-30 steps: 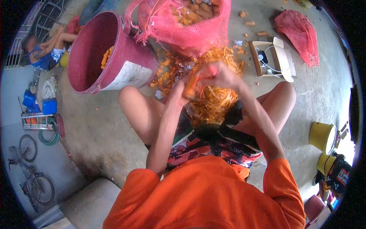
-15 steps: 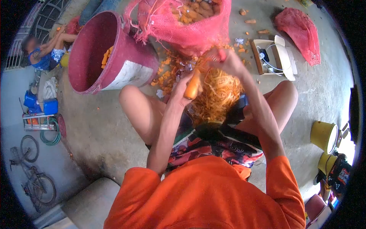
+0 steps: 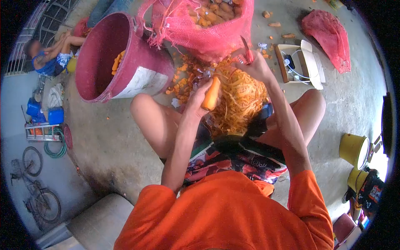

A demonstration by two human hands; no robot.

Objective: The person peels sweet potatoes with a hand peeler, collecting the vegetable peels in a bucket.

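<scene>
My left hand (image 3: 199, 96) is closed around a smooth orange carrot (image 3: 211, 94), its thick end pointing down toward me. In my right hand (image 3: 257, 68) is a red-handled knife (image 3: 249, 56), its dark blade pointing up and away from me, apart from the carrot. Below both hands, between my legs, a large heap of orange peelings (image 3: 241, 98) rises over a dark container whose rim is mostly hidden. Beyond the hands, a pink mesh sack (image 3: 216, 43) stands open with carrots inside.
A big maroon tub (image 3: 143, 54) at left holds several peeled carrots. Orange bits litter the floor beside it. To the right lie an open cardboard box (image 3: 287, 75) with a white cable and another pink sack (image 3: 327, 37). Yellow buckets (image 3: 350, 148) stand far right; a person (image 3: 46, 58) sits far left.
My right hand has moved slightly right and away from the carrot, and the knife blade now shows clearly. My left hand and the carrot have stayed almost in place.
</scene>
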